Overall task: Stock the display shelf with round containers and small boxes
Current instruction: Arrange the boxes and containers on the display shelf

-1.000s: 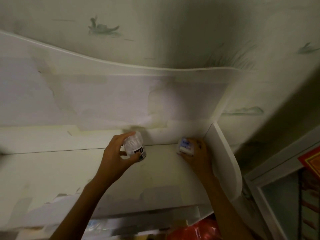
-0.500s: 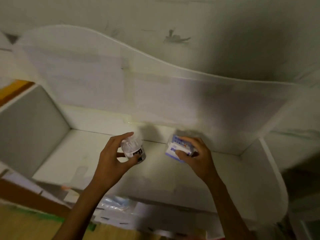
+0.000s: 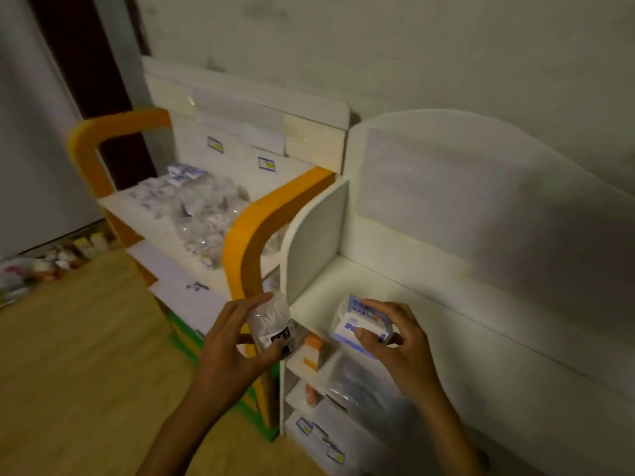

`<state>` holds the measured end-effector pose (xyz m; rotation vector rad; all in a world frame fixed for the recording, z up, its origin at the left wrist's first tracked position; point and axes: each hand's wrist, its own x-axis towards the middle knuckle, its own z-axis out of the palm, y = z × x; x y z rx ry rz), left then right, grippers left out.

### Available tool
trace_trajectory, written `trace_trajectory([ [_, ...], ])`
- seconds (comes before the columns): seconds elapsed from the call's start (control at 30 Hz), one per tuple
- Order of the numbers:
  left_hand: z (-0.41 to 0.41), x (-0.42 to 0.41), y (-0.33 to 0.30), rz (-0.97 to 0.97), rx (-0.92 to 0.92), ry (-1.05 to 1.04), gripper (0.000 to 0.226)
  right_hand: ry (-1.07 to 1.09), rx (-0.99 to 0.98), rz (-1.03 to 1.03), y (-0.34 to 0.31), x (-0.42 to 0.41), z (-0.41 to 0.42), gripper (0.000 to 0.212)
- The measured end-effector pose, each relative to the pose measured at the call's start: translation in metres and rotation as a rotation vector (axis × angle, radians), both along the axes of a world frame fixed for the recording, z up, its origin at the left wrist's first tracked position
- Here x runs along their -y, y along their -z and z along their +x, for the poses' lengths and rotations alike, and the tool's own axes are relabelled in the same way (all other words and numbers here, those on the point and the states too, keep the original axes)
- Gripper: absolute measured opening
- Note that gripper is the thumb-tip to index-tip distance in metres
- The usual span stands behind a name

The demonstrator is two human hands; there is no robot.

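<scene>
Fingers [image 3: 256, 302] curl rnd round container [image 3: 269, 324] (R hand [image 3: 400, 341]: small box [image 3: 360, 326]).

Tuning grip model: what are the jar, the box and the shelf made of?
Jar in left hand: looks like clear plastic, glossy, see-through wall with a dark label; glass not ruled out.
Box in right hand: printed cardboard, flat faces, sharp edges.
Shelf: white painted board, matte, probably wood composite.

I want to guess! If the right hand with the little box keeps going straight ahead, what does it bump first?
Probably the white shelf's back panel; the right hand with the small box points there, though depth is unclear.
</scene>
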<state>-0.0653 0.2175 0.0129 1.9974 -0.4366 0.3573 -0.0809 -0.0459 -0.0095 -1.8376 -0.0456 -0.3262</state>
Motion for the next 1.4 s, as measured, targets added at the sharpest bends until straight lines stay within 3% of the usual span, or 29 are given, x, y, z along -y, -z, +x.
trace_trajectory([
  [0.33, 0.0, -0.171, 0.01, -0.019, -0.04, -0.245, 0.059, -0.273, -0.004, 0.003, -0.005, -0.185, 0.059, 0.039],
  [0.63, 0.067, -0.269, 0.02, -0.003, -0.045, -0.342, 0.059, -0.336, -0.005, 0.006, 0.006, -0.296, 0.147, 0.041],
  [1.4, 0.385, -0.438, 0.008, 0.048, 0.017, -0.108, 0.062, -0.125, -0.041, 0.015, -0.003, -0.446, 0.405, 0.04],
])
